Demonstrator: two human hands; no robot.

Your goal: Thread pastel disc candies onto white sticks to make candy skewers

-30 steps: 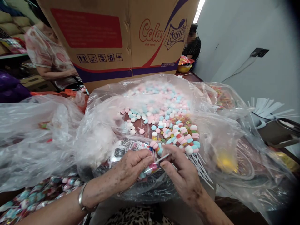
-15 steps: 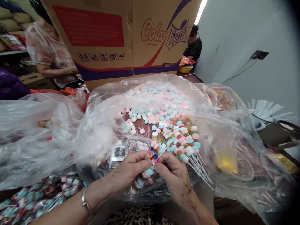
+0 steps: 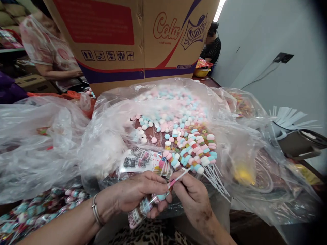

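Observation:
My left hand (image 3: 144,190) is wrapped round a candy skewer in a printed clear wrapper (image 3: 143,210), which points down to the left. A white stick (image 3: 182,175) sticks out of its upper end. My right hand (image 3: 192,195) pinches the gathered wrapper at the base of that stick. Just beyond lie printed wrappers (image 3: 140,160) on the clear plastic. Unwrapped skewers of pink, white and blue candies (image 3: 198,149) are piled to the right, their white sticks (image 3: 217,180) toward me. Loose candies (image 3: 173,105) are heaped behind them.
A large cardboard box (image 3: 114,41) stands at the back. Wrapped skewers (image 3: 38,211) lie at lower left, beside a clear plastic bag (image 3: 38,146). White strips (image 3: 291,119) stand in a container at right. One person (image 3: 51,51) is behind at left, another (image 3: 214,44) behind the box.
The wrapped skewer has swung out lower left and shows more fully. My left fingers have closed round it, and the bright strip at my fingertips is mostly covered. The view has shifted slightly.

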